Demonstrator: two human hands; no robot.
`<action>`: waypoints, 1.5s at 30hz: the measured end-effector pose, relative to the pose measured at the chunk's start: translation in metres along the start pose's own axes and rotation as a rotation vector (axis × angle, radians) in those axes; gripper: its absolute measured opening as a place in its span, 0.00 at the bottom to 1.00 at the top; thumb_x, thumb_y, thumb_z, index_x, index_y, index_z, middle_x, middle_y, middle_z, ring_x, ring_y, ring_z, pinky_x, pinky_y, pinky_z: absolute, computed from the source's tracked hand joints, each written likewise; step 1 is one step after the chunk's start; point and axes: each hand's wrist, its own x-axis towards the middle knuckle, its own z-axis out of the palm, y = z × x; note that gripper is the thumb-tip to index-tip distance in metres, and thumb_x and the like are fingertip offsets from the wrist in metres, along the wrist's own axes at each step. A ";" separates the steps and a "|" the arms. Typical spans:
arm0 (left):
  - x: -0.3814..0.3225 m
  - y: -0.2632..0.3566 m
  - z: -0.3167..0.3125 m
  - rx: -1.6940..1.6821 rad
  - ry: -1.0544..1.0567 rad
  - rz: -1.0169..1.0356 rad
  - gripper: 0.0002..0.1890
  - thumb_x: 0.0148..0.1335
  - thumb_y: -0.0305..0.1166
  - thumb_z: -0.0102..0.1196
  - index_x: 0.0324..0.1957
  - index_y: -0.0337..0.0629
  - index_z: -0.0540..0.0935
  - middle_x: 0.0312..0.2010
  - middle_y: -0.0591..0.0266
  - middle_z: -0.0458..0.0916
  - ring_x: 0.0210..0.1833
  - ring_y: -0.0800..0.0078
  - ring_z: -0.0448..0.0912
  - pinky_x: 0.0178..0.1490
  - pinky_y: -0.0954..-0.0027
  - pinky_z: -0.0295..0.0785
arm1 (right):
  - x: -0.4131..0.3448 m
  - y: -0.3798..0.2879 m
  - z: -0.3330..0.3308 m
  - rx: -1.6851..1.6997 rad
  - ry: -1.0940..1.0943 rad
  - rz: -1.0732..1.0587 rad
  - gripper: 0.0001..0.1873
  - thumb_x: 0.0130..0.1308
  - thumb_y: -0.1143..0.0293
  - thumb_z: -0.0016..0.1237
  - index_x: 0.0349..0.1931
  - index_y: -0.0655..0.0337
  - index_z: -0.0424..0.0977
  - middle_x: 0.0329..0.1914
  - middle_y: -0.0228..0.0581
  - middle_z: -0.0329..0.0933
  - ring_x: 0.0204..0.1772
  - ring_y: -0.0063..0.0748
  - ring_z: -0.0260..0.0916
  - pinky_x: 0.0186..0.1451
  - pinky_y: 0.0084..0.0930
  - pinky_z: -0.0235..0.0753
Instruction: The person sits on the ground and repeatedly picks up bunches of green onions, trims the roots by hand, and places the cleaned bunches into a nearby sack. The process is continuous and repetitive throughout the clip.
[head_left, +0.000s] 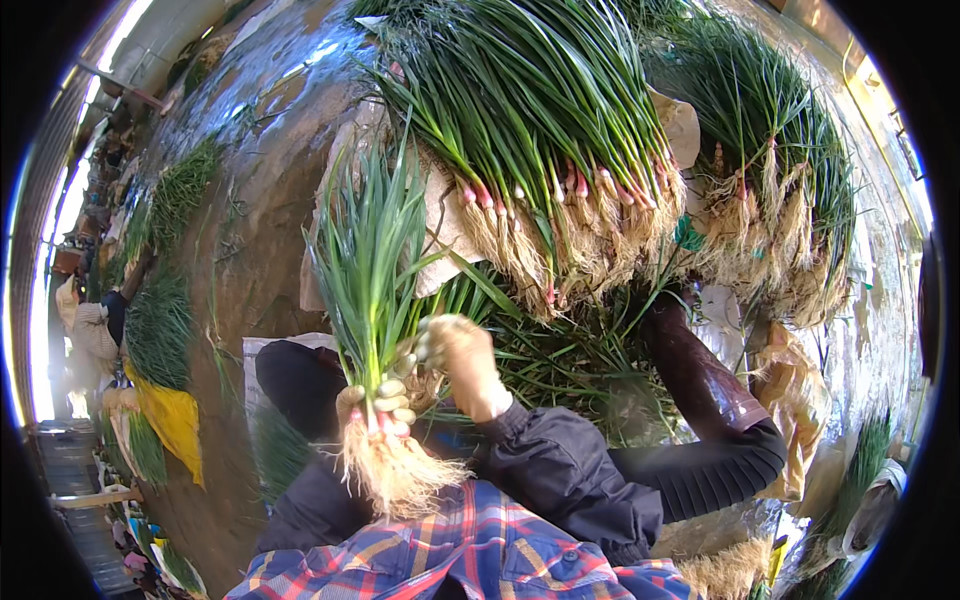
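My gloved left hand (381, 401) is closed around a bunch of green garlic (371, 300), just below the middle of the view. Its leaves point away from me, and its pinkish bulbs and pale roots (397, 472) hang towards my plaid garment. Beside it, my gloved right hand (459, 352) is blurred, its fingers bent towards the bunch and some leaves. Whether those fingers hold a stalk cannot be made out. Roots of another plant (426, 390) show between the two hands, partly hidden.
A large pile of green garlic (555, 127) lies ahead on sacking (442, 247). Another pile (765, 165) is to its right. Loose leaves (585, 367) litter the ground between my boots (694, 360). A yellow sheet (169, 420) and more greens (157, 330) lie at left.
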 end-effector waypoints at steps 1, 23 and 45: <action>-0.001 0.000 -0.002 -0.019 -0.029 -0.011 0.39 0.54 0.32 0.55 0.69 0.46 0.54 0.34 0.67 0.73 0.43 0.70 0.67 0.46 0.64 0.65 | 0.003 -0.004 -0.003 0.100 0.031 -0.034 0.09 0.66 0.68 0.49 0.39 0.65 0.71 0.26 0.27 0.73 0.26 0.17 0.68 0.29 0.14 0.68; 0.020 -0.017 0.011 0.453 0.666 0.238 0.24 0.52 0.32 0.53 0.51 0.28 0.73 0.37 0.45 0.81 0.38 0.53 0.80 0.46 0.51 0.76 | -0.048 -0.006 -0.002 -0.053 0.058 -0.433 0.11 0.72 0.63 0.40 0.40 0.61 0.73 0.22 0.26 0.68 0.19 0.17 0.61 0.20 0.12 0.64; 0.022 -0.013 0.017 0.407 0.467 0.191 0.19 0.59 0.33 0.54 0.51 0.32 0.74 0.40 0.50 0.81 0.38 0.60 0.82 0.45 0.55 0.78 | -0.023 -0.004 -0.010 -1.161 -0.194 -0.544 0.09 0.64 0.68 0.49 0.32 0.66 0.74 0.29 0.49 0.73 0.30 0.42 0.74 0.35 0.33 0.73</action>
